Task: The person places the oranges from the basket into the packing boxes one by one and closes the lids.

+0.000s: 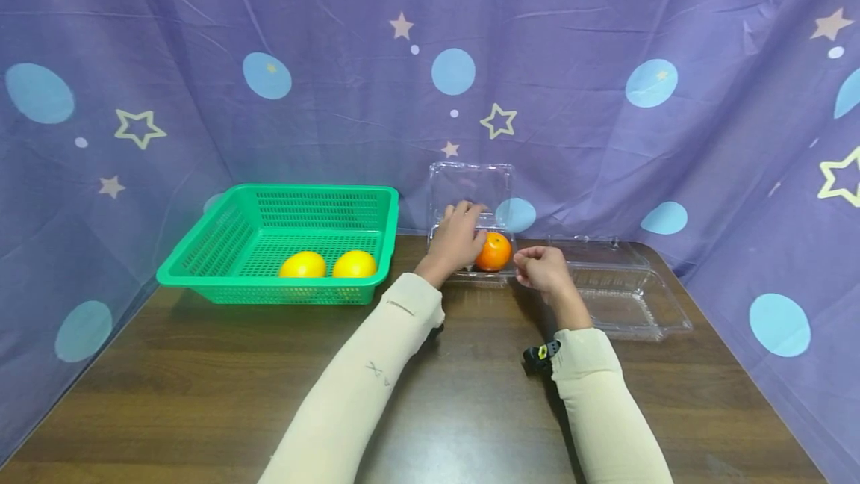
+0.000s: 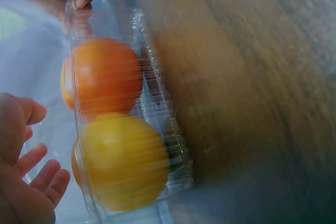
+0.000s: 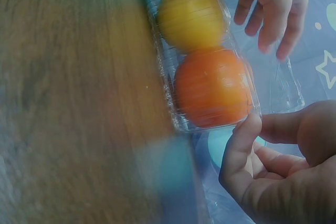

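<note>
A clear plastic clamshell box stands with its lid raised against the curtain. Inside it an orange sits beside a round yellow fruit, which the left hand hides in the head view. My left hand hovers over the yellow fruit, its fingers loosely spread and holding nothing. At the box's right end, the thumb and forefinger of my right hand pinch the rim by the orange.
A green basket with two yellow fruits stands on the left of the wooden table. Another clear clamshell box lies open at the right. A purple curtain hangs behind.
</note>
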